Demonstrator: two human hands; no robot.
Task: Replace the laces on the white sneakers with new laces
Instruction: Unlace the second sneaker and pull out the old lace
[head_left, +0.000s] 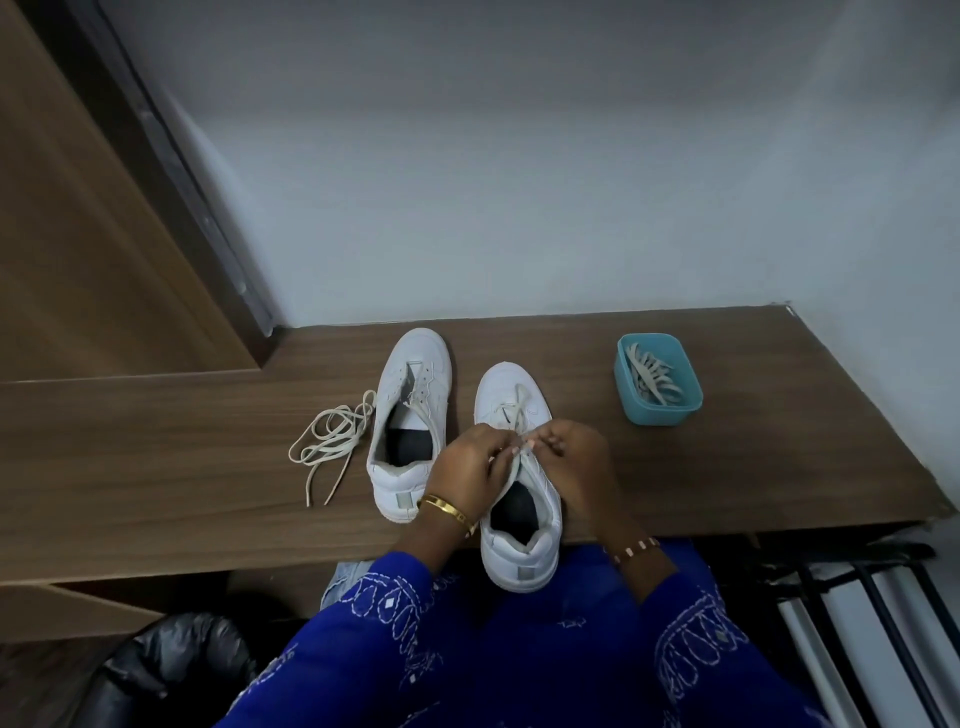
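Note:
Two white sneakers stand on a wooden desk (727, 467). The left sneaker (410, 415) has no lace in its eyelets; a loose off-white lace (332, 441) lies coiled to its left. The right sneaker (519, 499) overhangs the desk's near edge and has a lace (517, 402) crossing its front eyelets. My left hand (467, 467) and my right hand (576, 462) meet over its tongue, both pinching the lace near the upper eyelets. The fingertips hide the lace ends.
A teal plastic box (675, 410) with several laces in it stands at the right back of the desk. A grey wall rises behind. A wooden panel stands at the left. A black bag (171, 670) lies below left, and a dark rack (862, 623) sits below right.

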